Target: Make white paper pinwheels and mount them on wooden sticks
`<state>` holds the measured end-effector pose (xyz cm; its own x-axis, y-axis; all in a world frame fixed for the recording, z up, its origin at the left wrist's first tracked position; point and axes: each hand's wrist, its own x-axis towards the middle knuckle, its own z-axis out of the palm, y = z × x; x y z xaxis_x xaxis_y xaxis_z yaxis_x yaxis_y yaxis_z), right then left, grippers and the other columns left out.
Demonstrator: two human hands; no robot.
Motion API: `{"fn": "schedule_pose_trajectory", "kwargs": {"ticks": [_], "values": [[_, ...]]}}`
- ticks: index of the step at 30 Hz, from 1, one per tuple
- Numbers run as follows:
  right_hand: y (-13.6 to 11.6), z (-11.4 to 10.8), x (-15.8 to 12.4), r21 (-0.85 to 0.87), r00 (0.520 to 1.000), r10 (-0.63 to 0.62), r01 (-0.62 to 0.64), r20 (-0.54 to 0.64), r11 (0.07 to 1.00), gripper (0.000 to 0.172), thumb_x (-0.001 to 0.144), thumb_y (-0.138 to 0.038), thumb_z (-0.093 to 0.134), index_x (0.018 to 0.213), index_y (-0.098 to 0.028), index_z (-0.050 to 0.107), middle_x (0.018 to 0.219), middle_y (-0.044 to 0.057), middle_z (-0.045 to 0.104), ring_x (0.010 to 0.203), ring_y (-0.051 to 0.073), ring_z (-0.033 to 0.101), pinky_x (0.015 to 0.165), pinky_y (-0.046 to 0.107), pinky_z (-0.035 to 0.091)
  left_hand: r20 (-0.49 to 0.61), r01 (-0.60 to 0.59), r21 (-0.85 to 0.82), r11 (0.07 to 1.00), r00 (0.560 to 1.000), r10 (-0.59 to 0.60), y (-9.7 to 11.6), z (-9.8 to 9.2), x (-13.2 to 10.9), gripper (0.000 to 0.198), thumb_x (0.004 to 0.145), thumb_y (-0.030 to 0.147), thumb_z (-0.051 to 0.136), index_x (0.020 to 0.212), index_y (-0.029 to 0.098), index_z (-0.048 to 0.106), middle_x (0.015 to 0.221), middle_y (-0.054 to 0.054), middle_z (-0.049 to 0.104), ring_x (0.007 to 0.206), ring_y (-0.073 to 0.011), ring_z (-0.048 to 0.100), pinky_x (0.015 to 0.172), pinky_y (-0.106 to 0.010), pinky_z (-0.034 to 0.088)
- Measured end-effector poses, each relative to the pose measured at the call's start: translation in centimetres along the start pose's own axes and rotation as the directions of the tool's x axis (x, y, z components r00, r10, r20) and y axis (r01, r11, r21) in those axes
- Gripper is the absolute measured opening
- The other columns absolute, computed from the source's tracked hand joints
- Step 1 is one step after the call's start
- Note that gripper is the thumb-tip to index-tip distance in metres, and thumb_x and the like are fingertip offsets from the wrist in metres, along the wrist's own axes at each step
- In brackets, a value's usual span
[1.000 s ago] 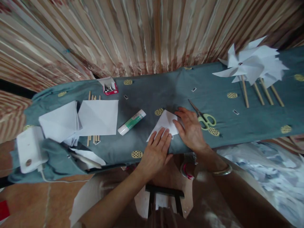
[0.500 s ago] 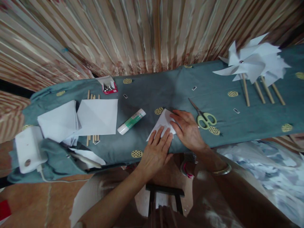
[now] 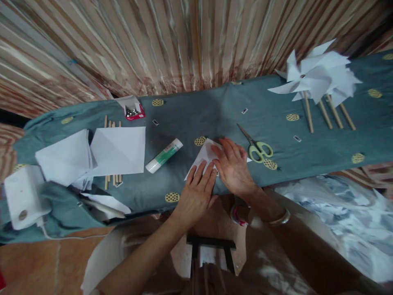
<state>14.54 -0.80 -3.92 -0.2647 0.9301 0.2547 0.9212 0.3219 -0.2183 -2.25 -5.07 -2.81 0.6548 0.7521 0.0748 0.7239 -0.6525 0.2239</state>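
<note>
A folded piece of white paper (image 3: 205,153) lies on the grey-blue cloth (image 3: 215,119) near the table's front edge. My left hand (image 3: 196,192) lies flat on its near left part, fingers stretched out and together. Pressing flat on the right part of the same paper is my right hand (image 3: 235,168), its fingers pointing up and left. Neither hand grips anything. Green-handled scissors (image 3: 258,149) lie just right of my right hand. A glue stick (image 3: 163,155) lies to the left of the paper.
White paper sheets (image 3: 118,149) and thin wooden sticks (image 3: 112,151) lie at the left, beside a white box (image 3: 23,198). A small red box of pins (image 3: 132,110) sits at the back. Finished white paper pinwheels (image 3: 316,73) on sticks lie at the far right. Striped curtain behind.
My right hand has slid left across the folded paper, covering more of it. My left hand has stayed pressed in place. The view has drifted slightly to the right.
</note>
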Motion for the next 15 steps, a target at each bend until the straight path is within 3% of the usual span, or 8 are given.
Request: {"fn": "schedule_pose_trajectory", "kwargs": {"ticks": [5,15], "values": [[1.0,-0.6,-0.9,-0.074,0.995,0.090,-0.092,-0.031,0.993,0.042,0.101,-0.033,0.038,0.137,-0.018,0.052,0.150,0.020,0.044,0.145,0.032,0.031,0.112,0.058,0.022,-0.042,-0.032,0.020,0.999,0.999,0.032,-0.6,-0.1,-0.9,0.063,0.091,0.032,0.058,0.143,0.002,0.039,0.153,-0.022,0.041,0.145,-0.0352,0.032,0.117,-0.052,0.034],[5.7,-1.6,-2.8,-0.069,0.973,0.207,-0.214,-0.101,0.974,0.050,0.099,-0.032,0.040,0.147,-0.020,0.040,0.152,0.021,0.042,0.145,0.036,0.031,0.110,0.063,0.022,-0.136,0.040,-0.020,0.999,0.990,-0.042,-3.4,-0.7,-5.4,0.066,0.093,0.030,0.056,0.150,0.009,0.030,0.148,-0.023,0.047,0.142,-0.0331,0.040,0.112,-0.054,0.041]]}}
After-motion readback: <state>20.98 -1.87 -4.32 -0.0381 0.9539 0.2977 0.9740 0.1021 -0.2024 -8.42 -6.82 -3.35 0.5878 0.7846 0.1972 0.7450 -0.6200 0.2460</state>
